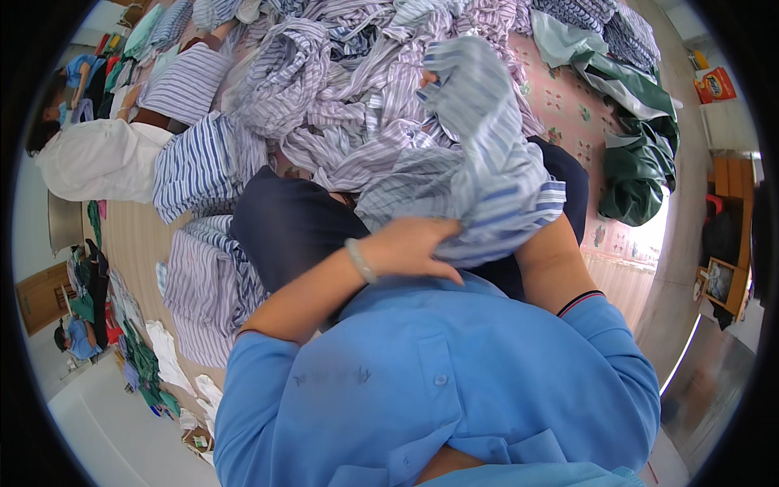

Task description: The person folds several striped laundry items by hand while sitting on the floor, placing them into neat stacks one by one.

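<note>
A blue-and-white striped garment, blurred by motion, hangs in loose folds over my lap and right forearm. My right hand is mostly covered by this cloth. Only some fingers show at its far end, where they seem to grip it. My left hand, with a pale bangle on the wrist, lies at the near edge of the garment. Its thumb is spread away from the fingers, and the fingertips touch or pass just under the cloth. Beyond my knees lies a large heap of purple-and-white striped garments.
Folded striped stacks stand left of my knee. Beside them sits a person in white with striped cloth. On the right, dark green sheeting lies on a pink flowered cover. An orange packet and wooden furniture are farther right.
</note>
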Demonstrator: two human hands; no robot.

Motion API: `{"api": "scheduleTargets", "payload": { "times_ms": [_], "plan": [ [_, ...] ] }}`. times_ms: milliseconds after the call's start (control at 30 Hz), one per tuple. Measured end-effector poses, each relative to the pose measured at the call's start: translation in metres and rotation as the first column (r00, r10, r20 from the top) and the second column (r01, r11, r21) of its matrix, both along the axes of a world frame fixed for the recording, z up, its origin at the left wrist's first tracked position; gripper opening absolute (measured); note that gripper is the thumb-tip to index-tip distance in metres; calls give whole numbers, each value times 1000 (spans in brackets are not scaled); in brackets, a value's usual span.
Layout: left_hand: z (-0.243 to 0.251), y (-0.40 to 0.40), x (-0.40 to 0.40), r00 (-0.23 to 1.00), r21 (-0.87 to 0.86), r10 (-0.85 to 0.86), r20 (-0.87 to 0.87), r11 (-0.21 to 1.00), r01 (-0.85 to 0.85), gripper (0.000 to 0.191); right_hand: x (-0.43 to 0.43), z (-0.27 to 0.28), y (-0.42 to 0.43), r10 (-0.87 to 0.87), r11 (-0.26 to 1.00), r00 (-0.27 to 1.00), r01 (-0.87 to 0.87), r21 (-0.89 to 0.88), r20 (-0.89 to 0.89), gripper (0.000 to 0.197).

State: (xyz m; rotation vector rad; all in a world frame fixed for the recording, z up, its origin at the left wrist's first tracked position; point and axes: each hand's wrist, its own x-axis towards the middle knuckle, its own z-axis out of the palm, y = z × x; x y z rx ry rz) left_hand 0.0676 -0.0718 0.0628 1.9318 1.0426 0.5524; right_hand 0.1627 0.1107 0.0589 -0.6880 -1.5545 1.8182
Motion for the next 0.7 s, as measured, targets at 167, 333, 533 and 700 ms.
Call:
{"api": "scheduleTargets", "payload": {
  "times_ms": [167, 333, 533, 700],
  "plan": [
    [24, 29, -114, 703, -445, 652, 283, 739, -506, 17, 10, 2, -10, 202, 979, 974, -205, 13, 104, 26],
    [34, 46, -206, 126, -609, 827, 547, 497, -618, 39, 107, 27, 37, 334, 942, 926, -332, -40, 173, 26],
    [12, 45, -219, -81, -689, 709, 701, 643, -335, 44, 282, 2, 150, -835, 484, 547, 781, -394, 58, 32],
    [8, 55, -204, -47, -724, 781, 623, 553, -412, 35, 235, -38, 119, -723, 667, 682, 730, -146, 105, 39]
  ]
}}
